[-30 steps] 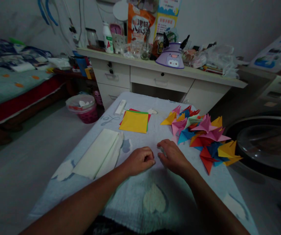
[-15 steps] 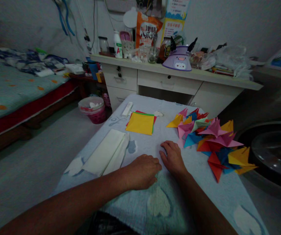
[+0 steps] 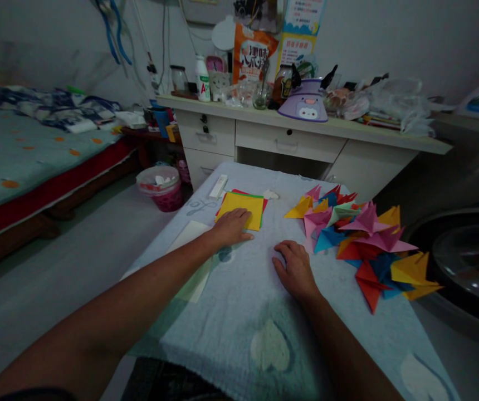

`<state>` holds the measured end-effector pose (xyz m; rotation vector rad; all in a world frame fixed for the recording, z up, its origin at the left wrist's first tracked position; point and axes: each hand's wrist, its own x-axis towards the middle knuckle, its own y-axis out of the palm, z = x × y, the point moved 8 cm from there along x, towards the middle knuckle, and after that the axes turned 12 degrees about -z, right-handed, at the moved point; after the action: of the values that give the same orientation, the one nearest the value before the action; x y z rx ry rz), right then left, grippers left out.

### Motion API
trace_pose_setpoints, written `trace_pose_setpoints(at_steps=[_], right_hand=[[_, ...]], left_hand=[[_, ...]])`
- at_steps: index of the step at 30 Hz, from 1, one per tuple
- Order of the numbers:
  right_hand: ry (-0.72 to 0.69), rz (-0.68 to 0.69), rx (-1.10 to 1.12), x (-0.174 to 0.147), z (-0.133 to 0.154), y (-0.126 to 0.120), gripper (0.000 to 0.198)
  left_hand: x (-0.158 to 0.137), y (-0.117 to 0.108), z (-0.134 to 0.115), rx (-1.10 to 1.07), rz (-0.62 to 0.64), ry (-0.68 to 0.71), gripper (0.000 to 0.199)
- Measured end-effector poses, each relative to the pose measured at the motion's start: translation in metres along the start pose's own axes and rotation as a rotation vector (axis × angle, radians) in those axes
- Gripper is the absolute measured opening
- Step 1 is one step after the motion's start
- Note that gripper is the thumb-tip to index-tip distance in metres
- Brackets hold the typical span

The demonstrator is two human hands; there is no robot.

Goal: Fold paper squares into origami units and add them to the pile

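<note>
A small stack of square coloured paper (image 3: 233, 204), yellow on top with red and green edges showing, lies on the cloth-covered table (image 3: 239, 312). My left hand (image 3: 231, 227) reaches over its near edge, with fingers stretched out on the yellow sheet. Lower down, my right hand (image 3: 293, 266) rests on the cloth, fingers loosely curved, thumb apart, nothing in it. To the right of that hand spreads a pile of folded paper cranes (image 3: 365, 231) in pink, yellow, red and blue. Partly hidden under my left forearm is a pale folded sheet (image 3: 198, 287).
A narrow white box (image 3: 218, 186) and a crumpled white scrap (image 3: 270, 194) lie near the stack. Behind the table stands a white desk (image 3: 289, 136) crowded with jars and bags. A pink bin (image 3: 166, 195) is on the floor at left, near a bed (image 3: 47, 147).
My left hand has moved forward and left from beside my right hand onto the paper stack, its fingers now extended. My right hand has stayed in place.
</note>
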<state>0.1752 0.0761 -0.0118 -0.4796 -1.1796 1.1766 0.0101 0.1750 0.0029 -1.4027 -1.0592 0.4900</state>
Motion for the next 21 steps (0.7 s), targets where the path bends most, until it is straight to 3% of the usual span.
trace_pose_setpoints(at_steps=[9,15,21], right_hand=[[0.004,0.0,0.025,-0.001,0.002,-0.001,0.024],[0.0,-0.005,0.021,-0.001,-0.001,0.0,0.024],[0.001,-0.005,0.024,-0.001,-0.001,0.0,0.024]], left_hand=[[0.014,0.01,0.012,0.004,0.017,-0.07,0.027],[0.018,0.004,0.028,0.012,-0.02,-0.167,0.032],[0.016,-0.016,0.038,0.002,-0.182,-0.294,0.034]])
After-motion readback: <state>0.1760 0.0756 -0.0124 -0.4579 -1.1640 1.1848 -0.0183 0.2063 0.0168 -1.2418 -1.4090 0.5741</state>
